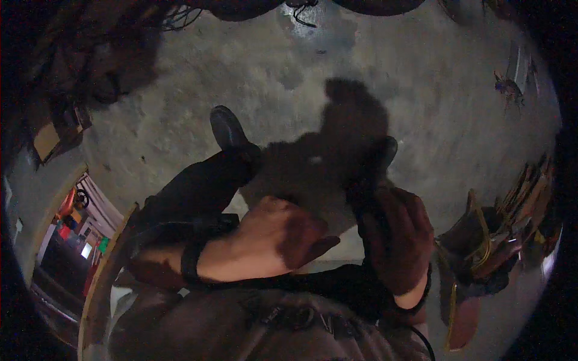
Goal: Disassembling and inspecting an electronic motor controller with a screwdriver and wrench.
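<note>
My left hand (280, 237) is in front of my lap, its fingers curled under and its thumb pointing right. What it holds, if anything, is hidden beneath the fingers. A dark band (191, 262) circles that wrist. My right hand (402, 237) rests over my dark-clad right leg (367, 222), fingers stretched along it and mostly in shadow. Another dark band (426, 295) shows at the right wrist. My left leg (195, 180) reaches forward, ending in a dark shoe (227, 127). The right shoe (390, 150) is barely visible within a shadow.
Around my feet spreads a grey concrete floor (271, 72), with my shadow cast across it. A cardboard box (51, 135) lies at the far left, above a doorway (72, 253) showing colourful items. To the right are a chair-like frame (475, 234) and a bundle of sticks (530, 192).
</note>
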A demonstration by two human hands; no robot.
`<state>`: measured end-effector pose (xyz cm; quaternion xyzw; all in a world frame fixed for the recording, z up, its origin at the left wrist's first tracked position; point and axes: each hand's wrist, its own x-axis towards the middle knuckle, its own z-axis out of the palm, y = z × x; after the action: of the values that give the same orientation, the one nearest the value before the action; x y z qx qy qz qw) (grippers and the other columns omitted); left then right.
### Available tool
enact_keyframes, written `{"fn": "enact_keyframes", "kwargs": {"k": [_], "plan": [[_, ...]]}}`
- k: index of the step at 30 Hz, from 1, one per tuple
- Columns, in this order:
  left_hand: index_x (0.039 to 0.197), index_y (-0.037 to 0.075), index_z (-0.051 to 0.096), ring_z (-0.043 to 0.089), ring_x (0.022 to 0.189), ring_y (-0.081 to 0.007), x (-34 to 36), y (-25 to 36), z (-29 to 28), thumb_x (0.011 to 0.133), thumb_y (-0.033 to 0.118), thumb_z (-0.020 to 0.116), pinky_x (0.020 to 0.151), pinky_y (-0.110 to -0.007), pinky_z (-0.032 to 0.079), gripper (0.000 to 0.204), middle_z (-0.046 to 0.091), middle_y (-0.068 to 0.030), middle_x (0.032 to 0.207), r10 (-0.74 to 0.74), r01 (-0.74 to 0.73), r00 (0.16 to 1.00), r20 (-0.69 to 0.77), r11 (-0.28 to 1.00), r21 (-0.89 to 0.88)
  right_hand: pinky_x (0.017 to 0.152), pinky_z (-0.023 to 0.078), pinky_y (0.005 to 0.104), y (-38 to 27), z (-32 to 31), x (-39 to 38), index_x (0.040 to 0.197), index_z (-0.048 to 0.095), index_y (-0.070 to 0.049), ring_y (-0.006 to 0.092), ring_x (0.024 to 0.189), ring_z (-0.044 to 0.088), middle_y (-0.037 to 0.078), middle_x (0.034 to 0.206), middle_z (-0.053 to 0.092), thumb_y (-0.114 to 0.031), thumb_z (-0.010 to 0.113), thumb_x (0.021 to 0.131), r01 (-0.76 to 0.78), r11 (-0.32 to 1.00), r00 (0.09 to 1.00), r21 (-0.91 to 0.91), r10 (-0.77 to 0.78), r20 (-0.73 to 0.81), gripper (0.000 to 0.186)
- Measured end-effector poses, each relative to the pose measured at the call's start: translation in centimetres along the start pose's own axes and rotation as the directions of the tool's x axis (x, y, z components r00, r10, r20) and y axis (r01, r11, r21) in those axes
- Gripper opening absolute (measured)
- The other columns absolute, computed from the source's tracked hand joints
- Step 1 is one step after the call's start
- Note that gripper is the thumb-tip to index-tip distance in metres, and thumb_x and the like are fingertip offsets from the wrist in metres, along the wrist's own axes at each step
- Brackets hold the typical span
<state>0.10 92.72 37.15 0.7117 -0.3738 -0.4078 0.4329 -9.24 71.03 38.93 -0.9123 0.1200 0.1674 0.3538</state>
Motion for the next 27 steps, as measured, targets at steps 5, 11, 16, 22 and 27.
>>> {"fn": "enact_keyframes", "kwargs": {"k": [5, 11, 16, 22, 27], "plan": [[0.071, 0.005, 0.060, 0.060, 0.058, -0.0296, -1.7, -0.5, 0.4, 0.080, 0.015, 0.074, 0.049, -0.043, 0.044, 0.020, 0.058, -0.0092, 0.065, 0.046, -0.044, 0.998, -0.032, 0.997, 0.069, 0.081, 0.056, 0.0468, -1.0, 0.0, -0.3, 0.113, 0.066, -0.004, 0.0402, 0.098, 0.064, 0.018, 0.107, 0.065, -0.009, 0.079, 0.076, -0.027, 1.000, 1.000, 0.000, 0.027, 0.010, 0.040], [0.074, 0.004, 0.063, 0.060, 0.062, -0.0259, -2.6, -0.3, 0.6, 0.075, 0.013, 0.075, 0.048, -0.039, 0.042, 0.015, 0.057, -0.0076, 0.066, 0.148, -0.144, 0.989, -0.010, 0.973, 0.183, 0.078, 0.055, 0.0467, -2.2, -0.1, -0.7, 0.114, 0.065, -0.004, 0.0400, 0.096, 0.064, 0.018, 0.107, 0.065, -0.010, 0.078, 0.074, 0.016, 1.000, 1.000, -0.001, -0.016, -0.022, 0.043], [0.098, 0.006, 0.066, 0.065, 0.087, -0.0293, -3.6, -0.1, 1.8, 0.085, 0.028, 0.066, 0.073, -0.039, 0.050, 0.025, 0.065, -0.0121, 0.094, -0.060, 0.021, 0.966, 0.252, 0.987, 0.157, 0.076, 0.055, 0.0448, -3.1, -0.7, -0.8, 0.115, 0.065, -0.005, 0.0387, 0.096, 0.064, 0.018, 0.105, 0.066, -0.009, 0.075, 0.076, -0.038, 0.996, 0.999, -0.081, 0.036, -0.034, 0.040], [0.111, 0.009, 0.068, 0.069, 0.096, -0.0334, -1.4, 3.7, 0.4, 0.090, 0.047, 0.062, 0.083, -0.043, 0.057, 0.044, 0.071, -0.0137, 0.108, -0.123, -0.109, 0.850, 0.513, 0.910, 0.400, 0.071, 0.050, 0.0369, -4.3, -0.6, -2.7, 0.105, 0.068, -0.002, 0.0291, 0.080, 0.064, 0.015, 0.092, 0.067, -0.016, 0.073, 0.085, -0.261, 0.960, 0.928, 0.100, 0.278, -0.249, 0.025], [0.102, 0.009, 0.070, 0.069, 0.087, -0.0369, -4.0, 2.3, 2.5, 0.083, 0.047, 0.069, 0.071, -0.046, 0.056, 0.043, 0.070, -0.0145, 0.098, -0.046, -0.049, 0.935, 0.351, 0.965, 0.258, 0.072, 0.052, 0.0379, -2.1, -1.0, -3.4, 0.107, 0.069, -0.003, 0.0303, 0.078, 0.066, 0.016, 0.095, 0.069, -0.021, 0.070, 0.090, -0.147, 0.982, 0.920, -0.117, 0.093, -0.380, 0.025]]}}
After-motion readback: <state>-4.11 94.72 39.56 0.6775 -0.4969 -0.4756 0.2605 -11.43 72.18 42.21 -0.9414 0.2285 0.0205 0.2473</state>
